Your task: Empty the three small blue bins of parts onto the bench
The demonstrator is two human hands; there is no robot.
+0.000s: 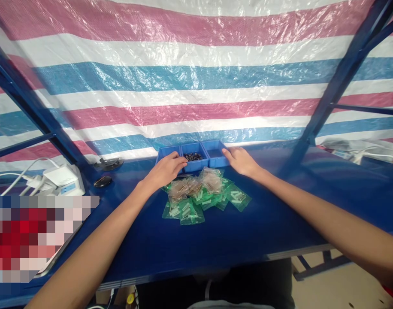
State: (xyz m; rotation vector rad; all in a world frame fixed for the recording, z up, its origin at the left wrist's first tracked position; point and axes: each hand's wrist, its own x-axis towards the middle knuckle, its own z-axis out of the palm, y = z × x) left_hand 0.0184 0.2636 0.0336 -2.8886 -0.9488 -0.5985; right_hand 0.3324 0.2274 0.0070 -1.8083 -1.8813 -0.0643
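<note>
Touching blue bins [218,162] with left hand [166,169] and right hand [242,161], can't tell if pinching; between grips, seeing binned dark parts [192,156], heaped bags [213,182].

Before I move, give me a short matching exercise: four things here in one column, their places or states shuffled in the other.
Things:
1. Right hand
2. Middle bin
3. Green bags
4. Striped sheet

Places or states:
a. hangs at the back
b. at the outer edge of the right bin
c. lie on the table
d. holds small dark parts

Pairs: 1-b, 2-d, 3-c, 4-a
</note>
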